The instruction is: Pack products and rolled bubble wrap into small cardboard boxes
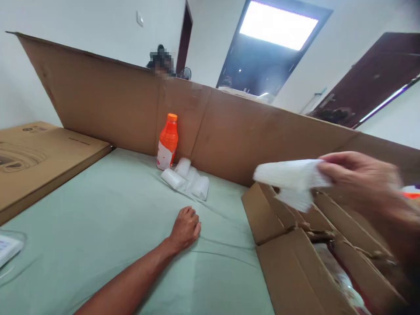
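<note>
Packet (288,177) in right hand (357,179) above carton (288,267)

Left hand (186,227) lies low in a loose fist, its bare forearm stretched in from the lower left. Right hand (357,179), blurred, is raised at the right, fingers pinched together.

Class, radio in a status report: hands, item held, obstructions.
Left hand closed, resting on green cloth. Right hand pinching white packet over open cardboard box. Nothing between them.
</note>
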`<action>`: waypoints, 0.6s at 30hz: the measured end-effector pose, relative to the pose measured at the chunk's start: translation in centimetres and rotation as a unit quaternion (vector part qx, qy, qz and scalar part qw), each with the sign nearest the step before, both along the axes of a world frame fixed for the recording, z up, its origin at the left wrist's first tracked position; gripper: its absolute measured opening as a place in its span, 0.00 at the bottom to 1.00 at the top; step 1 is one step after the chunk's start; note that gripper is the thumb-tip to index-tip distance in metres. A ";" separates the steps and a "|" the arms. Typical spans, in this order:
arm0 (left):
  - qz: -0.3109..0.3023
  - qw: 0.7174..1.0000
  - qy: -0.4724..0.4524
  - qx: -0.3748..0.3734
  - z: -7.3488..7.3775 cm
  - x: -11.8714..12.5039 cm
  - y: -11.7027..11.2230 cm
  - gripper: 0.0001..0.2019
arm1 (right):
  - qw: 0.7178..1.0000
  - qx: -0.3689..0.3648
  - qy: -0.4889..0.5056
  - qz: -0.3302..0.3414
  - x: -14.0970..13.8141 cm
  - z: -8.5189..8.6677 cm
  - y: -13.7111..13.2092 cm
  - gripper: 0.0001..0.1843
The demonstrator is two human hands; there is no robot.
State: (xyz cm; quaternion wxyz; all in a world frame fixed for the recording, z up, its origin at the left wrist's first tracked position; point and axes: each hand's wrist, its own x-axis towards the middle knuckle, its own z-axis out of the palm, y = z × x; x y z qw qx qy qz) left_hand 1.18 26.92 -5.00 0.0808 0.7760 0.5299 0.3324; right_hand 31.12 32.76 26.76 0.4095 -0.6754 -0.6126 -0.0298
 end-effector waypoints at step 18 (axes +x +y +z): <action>-0.009 0.999 -0.017 0.034 -0.7 -0.2 -0.2 0.07 | 0.921 -0.170 0.263 0.231 -9.4 -5.9 2.3 0.04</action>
